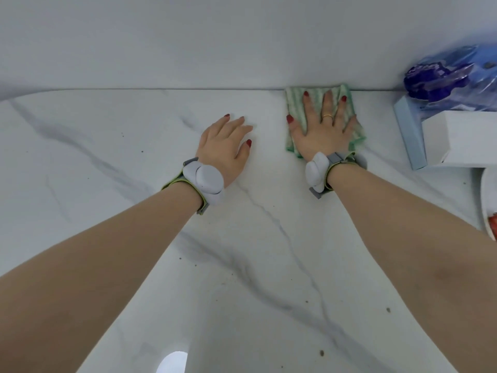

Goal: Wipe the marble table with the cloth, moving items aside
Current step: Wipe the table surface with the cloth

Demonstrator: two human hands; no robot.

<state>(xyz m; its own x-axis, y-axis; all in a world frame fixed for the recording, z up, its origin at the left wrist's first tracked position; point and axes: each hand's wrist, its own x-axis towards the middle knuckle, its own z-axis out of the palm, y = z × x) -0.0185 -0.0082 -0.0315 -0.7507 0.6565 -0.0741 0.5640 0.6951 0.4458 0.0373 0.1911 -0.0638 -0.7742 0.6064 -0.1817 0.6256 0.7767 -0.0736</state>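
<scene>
Crumbs (321, 353) dot the near tabletop (242, 265), not yet wiped. The left hand (224, 146) rests on the marble beside the cloth (357, 133), fingers loosely together, holding nothing. The right hand (321, 130) presses the cloth flat, fingers spread, at the far edge by the wall. Wiping is underway; next likely needs a pull nearward, or shifting the boxes (457, 141) right of the cloth.

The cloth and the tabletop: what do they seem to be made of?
The cloth, under the right hand, looks like soft woven or microfibre fabric, matt, with green and white stripes and folded edges. The tabletop looks like polished marble or a marble-look stone: white, grey-veined, glossy with a reflection near the front.
</scene>
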